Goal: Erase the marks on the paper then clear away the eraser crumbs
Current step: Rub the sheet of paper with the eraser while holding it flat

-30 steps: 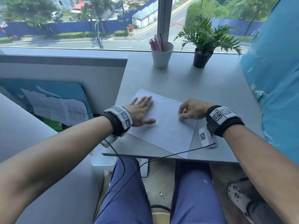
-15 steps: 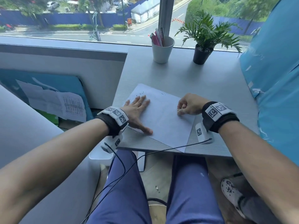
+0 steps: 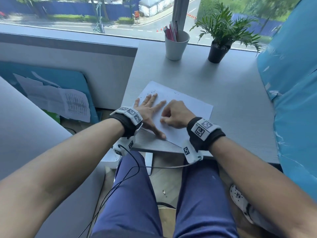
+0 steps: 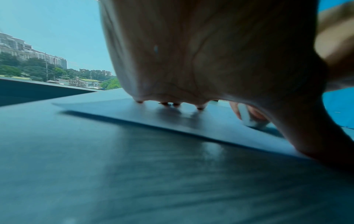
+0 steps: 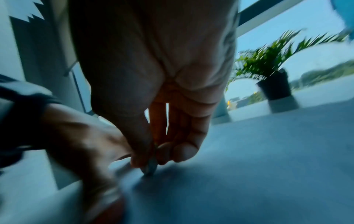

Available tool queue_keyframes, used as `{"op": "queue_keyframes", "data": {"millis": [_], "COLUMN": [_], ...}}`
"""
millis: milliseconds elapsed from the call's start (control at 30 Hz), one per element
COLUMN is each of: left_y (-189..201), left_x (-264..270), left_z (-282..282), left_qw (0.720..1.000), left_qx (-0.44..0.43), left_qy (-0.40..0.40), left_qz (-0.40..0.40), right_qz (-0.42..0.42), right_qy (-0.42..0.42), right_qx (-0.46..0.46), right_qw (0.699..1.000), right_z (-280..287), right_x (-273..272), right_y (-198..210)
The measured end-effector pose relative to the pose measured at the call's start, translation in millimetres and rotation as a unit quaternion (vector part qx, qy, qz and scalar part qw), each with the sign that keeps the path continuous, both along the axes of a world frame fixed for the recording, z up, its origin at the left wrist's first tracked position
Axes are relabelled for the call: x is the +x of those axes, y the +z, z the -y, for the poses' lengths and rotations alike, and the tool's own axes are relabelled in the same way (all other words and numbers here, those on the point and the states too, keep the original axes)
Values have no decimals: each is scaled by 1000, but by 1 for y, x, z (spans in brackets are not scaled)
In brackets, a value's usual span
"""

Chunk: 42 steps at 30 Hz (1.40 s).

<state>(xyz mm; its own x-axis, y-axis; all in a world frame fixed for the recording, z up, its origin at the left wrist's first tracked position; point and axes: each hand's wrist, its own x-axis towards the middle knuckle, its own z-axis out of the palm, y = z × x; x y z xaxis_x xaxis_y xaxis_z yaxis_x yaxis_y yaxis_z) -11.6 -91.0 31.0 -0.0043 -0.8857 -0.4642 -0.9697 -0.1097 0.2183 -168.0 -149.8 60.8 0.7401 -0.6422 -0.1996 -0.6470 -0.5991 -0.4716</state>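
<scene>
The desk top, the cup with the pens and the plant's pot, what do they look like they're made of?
Desk top: probably laminate, pale grey and matt, with a fine printed wood grain.
Cup: smooth off-white with a soft sheen and a thick rim, likely glazed ceramic, possibly plastic.
Plant pot: plain matt black, plastic or ceramic; the look leaves it open.

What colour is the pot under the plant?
Black, plain; the plant pot shows best in the head view.

The left hand [image 4: 210,53] is pressing flat on the paper [image 4: 134,112], 4 fingertips [image 4: 200,107] touching the sheet and the thumb reaching its near edge. Behind it, fingers are pinching a white eraser [image 4: 249,116] against the paper. The grey table [image 4: 114,174] is lying beneath.
</scene>
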Motion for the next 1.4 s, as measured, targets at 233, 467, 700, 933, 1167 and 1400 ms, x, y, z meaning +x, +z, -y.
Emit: {"op": "queue_keyframes", "data": {"millis": [233, 467, 700, 933, 1167, 1400], "left_y": [0, 5, 9, 5, 7, 8], "left_x": [1, 0, -3, -2, -2, -4], "left_z": [-1, -1, -1, -1, -1, -2], "left_qw": [1000, 1000, 1000, 1000, 1000, 1000], "left_qx": [0, 10, 18, 16, 17, 21], "left_qy": [7, 3, -4, -5, -1, 7], "left_qz": [-8, -14, -7, -4, 4, -2], "right_qz": [33, 47, 19, -6, -5, 6], "right_qy": [-62, -85, -39, 4, 48, 27], "right_qx": [-9, -10, 8, 8, 7, 0], "right_qw": [997, 995, 999, 1000, 999, 1000], "right_z": [17, 22, 13, 0, -12, -7], "right_x": [-4, -2, 1, 3, -5, -8], "right_y": [1, 6, 5, 3, 3, 4]}}
